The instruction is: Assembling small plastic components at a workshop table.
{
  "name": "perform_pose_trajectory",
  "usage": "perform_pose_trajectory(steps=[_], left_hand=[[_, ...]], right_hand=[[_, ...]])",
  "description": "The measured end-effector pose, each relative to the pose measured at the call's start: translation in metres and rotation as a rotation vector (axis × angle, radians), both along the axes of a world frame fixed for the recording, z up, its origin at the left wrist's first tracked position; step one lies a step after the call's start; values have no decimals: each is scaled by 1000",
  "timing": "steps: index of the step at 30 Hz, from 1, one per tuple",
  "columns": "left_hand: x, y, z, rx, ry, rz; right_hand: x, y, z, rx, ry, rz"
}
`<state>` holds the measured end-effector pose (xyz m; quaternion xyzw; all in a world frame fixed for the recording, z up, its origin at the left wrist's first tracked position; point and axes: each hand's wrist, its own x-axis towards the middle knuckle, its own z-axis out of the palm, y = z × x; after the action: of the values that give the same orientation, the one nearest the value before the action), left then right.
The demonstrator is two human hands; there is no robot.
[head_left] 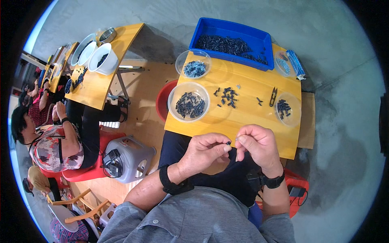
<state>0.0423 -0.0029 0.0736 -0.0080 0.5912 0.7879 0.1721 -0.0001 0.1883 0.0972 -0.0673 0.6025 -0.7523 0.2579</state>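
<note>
My left hand [207,150] is pinched on a small black plastic piece [228,143], held above the near edge of the table. Close beside it, my right hand [259,146] has thumb and forefinger pressed together on something tiny and pale, too small to name. Just beyond my hands, a loose cluster of short black parts [229,97] lies on the yellow table [251,119]. Left of the cluster stands a clear round tub [172,106] with many black parts in it. A smaller clear bowl [297,115] at the right holds a few more.
A blue tray [233,23] of black parts stands at the far edge. Near it are a tub of blue-grey bits [195,69], a small tub of light blue pieces [283,65] and a black tweezer-like tool [273,97]. Leftward, a seated person [56,141] works at another table.
</note>
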Motion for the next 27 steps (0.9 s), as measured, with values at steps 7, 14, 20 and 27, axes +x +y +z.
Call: perform_pose_trajectory(steps=[7, 14, 20, 27], left_hand=[[0, 0, 1, 15, 37, -21], [-3, -3, -3, -65, 14, -92], [-8, -2, 0, -139, 9, -111], [-9, 1, -7, -174, 2, -95]], right_hand=[[-5, -4, 18, 163, 16, 164], [-9, -5, 15, 229, 9, 224], [-12, -6, 13, 292, 7, 258], [-11, -13, 15, 496, 304, 251]])
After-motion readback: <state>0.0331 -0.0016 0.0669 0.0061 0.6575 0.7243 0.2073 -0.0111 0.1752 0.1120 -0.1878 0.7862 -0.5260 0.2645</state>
